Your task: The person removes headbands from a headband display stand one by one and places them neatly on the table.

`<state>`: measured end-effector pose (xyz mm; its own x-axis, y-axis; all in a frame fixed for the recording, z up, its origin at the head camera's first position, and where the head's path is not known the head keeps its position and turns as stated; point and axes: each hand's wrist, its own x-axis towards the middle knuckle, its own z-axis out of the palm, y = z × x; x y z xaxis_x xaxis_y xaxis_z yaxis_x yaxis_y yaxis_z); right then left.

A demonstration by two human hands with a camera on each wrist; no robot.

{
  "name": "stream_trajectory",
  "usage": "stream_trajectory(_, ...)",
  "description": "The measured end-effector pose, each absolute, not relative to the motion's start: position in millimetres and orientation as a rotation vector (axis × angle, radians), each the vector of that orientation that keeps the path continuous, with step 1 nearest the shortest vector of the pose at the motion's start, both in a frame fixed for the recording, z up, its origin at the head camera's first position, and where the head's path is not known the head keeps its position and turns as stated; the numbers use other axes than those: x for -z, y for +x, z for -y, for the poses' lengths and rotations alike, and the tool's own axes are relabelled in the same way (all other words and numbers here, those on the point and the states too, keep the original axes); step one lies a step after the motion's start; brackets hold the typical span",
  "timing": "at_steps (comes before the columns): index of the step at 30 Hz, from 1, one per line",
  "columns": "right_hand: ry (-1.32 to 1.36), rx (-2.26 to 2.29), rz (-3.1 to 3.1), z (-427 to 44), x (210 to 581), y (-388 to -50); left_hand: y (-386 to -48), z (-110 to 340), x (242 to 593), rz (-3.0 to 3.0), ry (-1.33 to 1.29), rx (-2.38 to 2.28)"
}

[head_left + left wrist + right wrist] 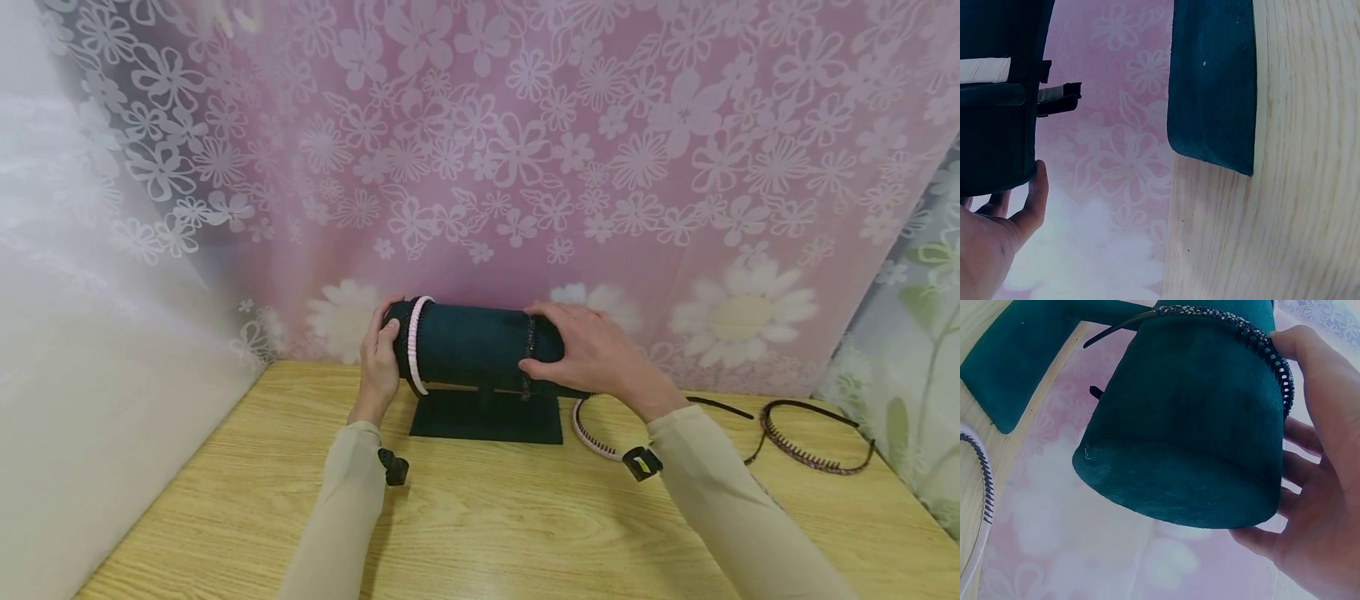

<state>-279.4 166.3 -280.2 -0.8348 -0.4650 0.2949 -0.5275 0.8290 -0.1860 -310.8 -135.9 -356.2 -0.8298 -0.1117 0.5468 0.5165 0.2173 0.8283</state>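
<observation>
A dark green velvet headband stand (472,346), a padded roll on a flat base (486,417), stands on the table. My left hand (380,354) grips the roll's left end, its fingers curled round the edge. Beside it a pale pink headband (414,346) sits around the roll, with a black headband (402,342) close to its left. Toward the right end, a dark glittery headband (1250,331) lies over the roll. My right hand (596,350) holds this headband against the roll, thumb in front and fingers behind; the fingertips are partly hidden in the right wrist view.
On the wooden table (480,517), right of the stand, lie a pink toothed headband (588,435) and a dark reddish one (802,458). Another dark band (720,406) is partly hidden by the right arm. A flowered pink curtain (480,167) hangs just behind the stand.
</observation>
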Motion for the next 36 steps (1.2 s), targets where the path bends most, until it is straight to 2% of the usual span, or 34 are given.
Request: stream_trajectory(36,0.762,-0.467,2.780,-186.5,284.0,-274.2,-312.3,136.0,357.1,1.940,-0.432,1.658)
